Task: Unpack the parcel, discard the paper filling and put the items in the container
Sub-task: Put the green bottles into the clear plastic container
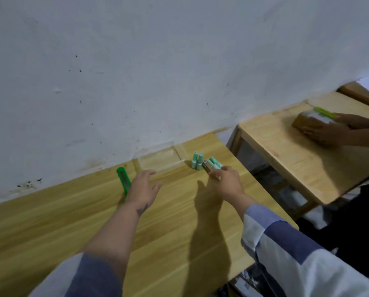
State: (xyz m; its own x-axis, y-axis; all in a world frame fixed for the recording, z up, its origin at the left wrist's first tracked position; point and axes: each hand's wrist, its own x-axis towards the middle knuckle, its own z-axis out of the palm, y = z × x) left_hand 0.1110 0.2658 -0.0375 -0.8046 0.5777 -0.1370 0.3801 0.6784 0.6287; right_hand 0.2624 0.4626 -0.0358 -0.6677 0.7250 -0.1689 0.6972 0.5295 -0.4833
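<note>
A: Here, reading from 9 o'clock across to 3 o'clock, what lies on the wooden table (76,213)?

B: First, a green utility knife (122,177) lying flat near the wall, at about 10 o'clock from the table's middle. The left hand (142,189) hovers just beside it, partly covering its near end; the fingers are spread apart, palm down, gripping nothing.

A: And past that hand?

B: A clear plastic container (161,160) at 12 o'clock, set against the white wall (136,71). Nothing can be made out inside it. Just beside it, toward 1 o'clock, is a cluster of teal cylinders (197,161), some upright and some lying down; what they are is too blurred to tell.

A: The right hand (225,182)?

B: It reaches to the near edge of that cluster, fingers curled around a small boxy item (209,167) with a pale, metallic-looking end. The grip looks closed on it, though blur hides the fingertips.

A: And farther right?

B: A second wooden table (286,159) stands apart across a gap, at 2 o'clock. On it a brown parcel (308,122) is held between another person's hands (323,133), with a yellow-green tool (325,112) resting across its top.

A: The sleeves?

B: Blue and white, visible at both lower corners.
</note>
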